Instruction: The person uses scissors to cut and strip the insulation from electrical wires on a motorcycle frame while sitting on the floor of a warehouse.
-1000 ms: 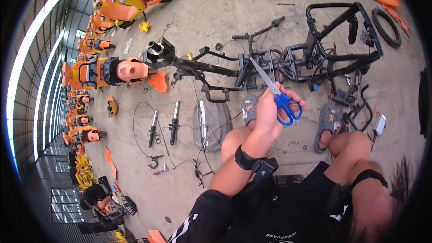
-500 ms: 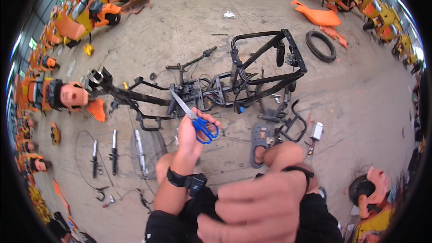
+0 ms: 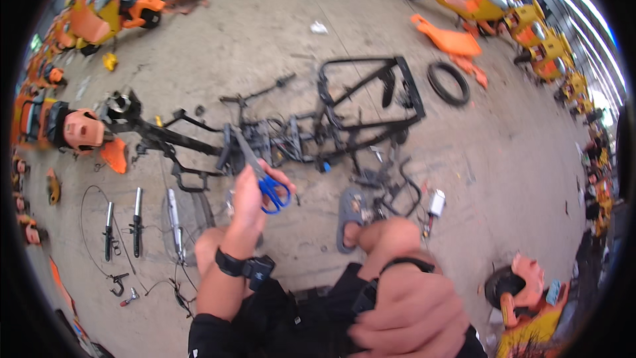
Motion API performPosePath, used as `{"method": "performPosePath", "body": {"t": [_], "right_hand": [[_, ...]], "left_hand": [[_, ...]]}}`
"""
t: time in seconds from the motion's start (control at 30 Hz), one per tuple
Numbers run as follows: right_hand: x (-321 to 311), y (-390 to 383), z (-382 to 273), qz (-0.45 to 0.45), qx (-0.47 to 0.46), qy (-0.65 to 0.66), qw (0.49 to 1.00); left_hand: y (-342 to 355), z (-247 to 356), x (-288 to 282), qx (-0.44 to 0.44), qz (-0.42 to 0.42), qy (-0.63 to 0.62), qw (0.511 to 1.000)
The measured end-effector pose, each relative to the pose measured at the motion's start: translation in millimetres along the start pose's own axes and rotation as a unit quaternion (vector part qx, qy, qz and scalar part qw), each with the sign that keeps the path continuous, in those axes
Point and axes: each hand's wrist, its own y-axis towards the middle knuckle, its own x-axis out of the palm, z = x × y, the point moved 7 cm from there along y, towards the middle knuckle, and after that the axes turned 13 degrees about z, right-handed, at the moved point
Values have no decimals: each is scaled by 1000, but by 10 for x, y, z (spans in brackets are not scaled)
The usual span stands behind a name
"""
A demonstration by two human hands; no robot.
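Observation:
Scissors (image 3: 272,192) with blue handles rest in my left hand (image 3: 248,195), my thumb and fingers around them near the pivot. Their blades point away and to the left, overlapping the view of a bare black scooter frame (image 3: 291,136) on the floor. Close to the camera, my right hand (image 3: 414,311) is bent and blurred near my right knee. Its fingertips are smeared and partly out of sight, so I cannot make out anything in it. A black band with a small box (image 3: 248,267) circles my left wrist.
Shock absorbers (image 3: 137,222) and cables lie at the left. A loose tyre (image 3: 448,83) and orange panels (image 3: 450,40) are at the far right. A white canister-like part (image 3: 436,203) lies beyond my right knee. Yellow and orange scooters (image 3: 109,16) line the sides.
The whole view has shifted, so floor items appear further left. My right hand has drawn back lower and to the right. The scissors stay in my left hand.

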Motion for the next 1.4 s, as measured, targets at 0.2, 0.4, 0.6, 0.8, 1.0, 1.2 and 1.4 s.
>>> {"method": "performPosePath", "body": {"t": [0.2, 0.4, 0.6, 0.8, 1.0, 1.2, 1.4], "right_hand": [[372, -602, 770, 11, 447, -162, 879], [814, -2010, 1117, 58, 625, -267, 731], [950, -2322, 1085, 155, 716, -189, 654], [848, -2336, 1124, 286, 753, -41, 591], [694, -2417, 1118, 387, 786, 88, 474], [608, -2527, 1132, 410, 795, 119, 432], [510, -2407, 1165, 435, 730, 49, 525]], "left_hand": [[1, 124, -288, 30, 24, -10, 999], [69, 121, -209, 95, 51, 26, 994], [66, 79, -259, 149, 45, 45, 987], [-131, 453, -212, 333, 8, 242, 911], [-257, 419, -251, 265, -42, 293, 918], [-400, 318, -71, 266, -89, 378, 882], [-510, 340, 52, 339, -121, 367, 857]]}}
